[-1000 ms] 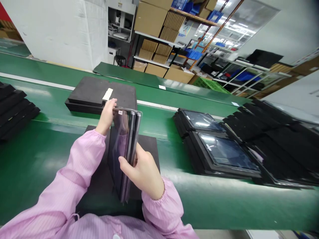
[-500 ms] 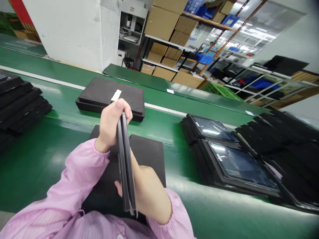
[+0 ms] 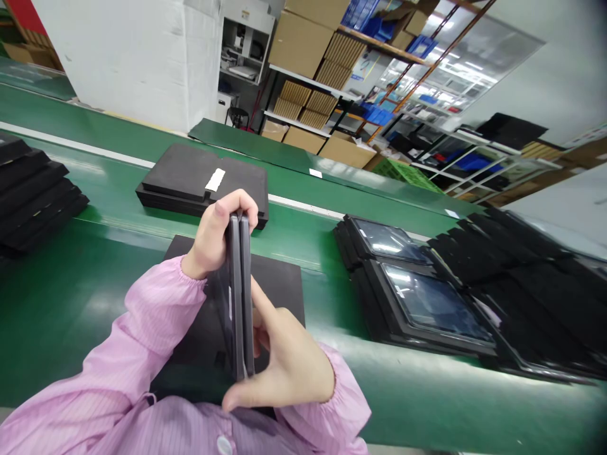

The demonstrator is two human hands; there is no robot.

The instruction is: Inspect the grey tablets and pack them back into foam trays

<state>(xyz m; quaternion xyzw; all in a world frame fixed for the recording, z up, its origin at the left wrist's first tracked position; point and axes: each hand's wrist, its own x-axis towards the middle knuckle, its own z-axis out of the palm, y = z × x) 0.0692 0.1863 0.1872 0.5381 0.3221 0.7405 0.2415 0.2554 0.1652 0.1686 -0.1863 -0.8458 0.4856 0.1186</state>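
Note:
Two thin black flat panels (image 3: pixel 241 297) stand on edge in front of me, face to face, with a narrow gap between them. The left one shows a small white label on its dark face. My left hand (image 3: pixel 222 230) wraps over their far top end, fingers closed around both. Around their near lower end my right hand (image 3: pixel 284 357) is cupped, thumb stretched below the end and fingers at the right face, partly hidden. Below the panels lies a black foam-like slab (image 3: pixel 279 284) on the green work surface (image 3: pixel 327 379).
A stack of black slabs (image 3: pixel 184 170) with a white strip (image 3: pixel 215 179) sits beyond my hands. More black slabs (image 3: pixel 38 196) are piled at left. On the right are framed glass panels (image 3: pixel 427 303) on black trays, beside a dark stack (image 3: pixel 531 278). Shelves with cartons (image 3: pixel 303 44) stand behind.
My right hand has come from behind the panels to their near lower end, its thumb now below them. The panels have turned slightly, showing more of the left face. The view has shifted.

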